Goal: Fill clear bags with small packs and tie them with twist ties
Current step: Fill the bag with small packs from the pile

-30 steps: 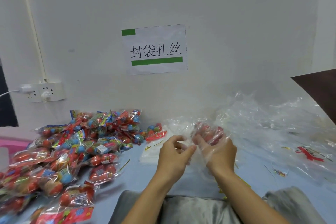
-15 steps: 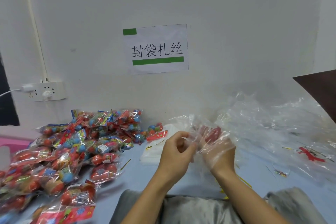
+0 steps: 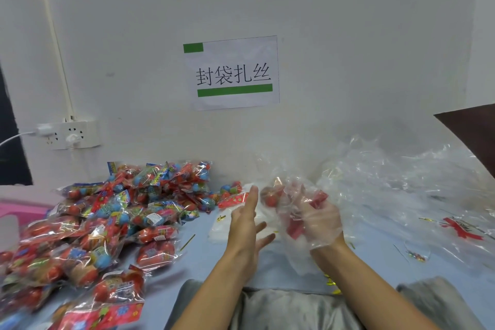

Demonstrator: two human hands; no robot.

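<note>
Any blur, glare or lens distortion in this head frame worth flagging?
Head view: wall sign sharp; pile of small packs smears toward the lower-left corner; left hand slightly soft; glare streaks on the loose clear bags; wall conduit bows, wide-angle; lighting even.

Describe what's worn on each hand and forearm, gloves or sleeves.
The left hand is bare, no glove. The right hand wears a thin, clear, crinkly disposable plastic glove that ends loosely at the wrist. Both forearms are bare with no sleeves in view. No watch, ring, band or marking shows on either.

Packing workstation: labelled wall sign [image 3: 231,72], snack-pack heap [image 3: 107,212]
</note>
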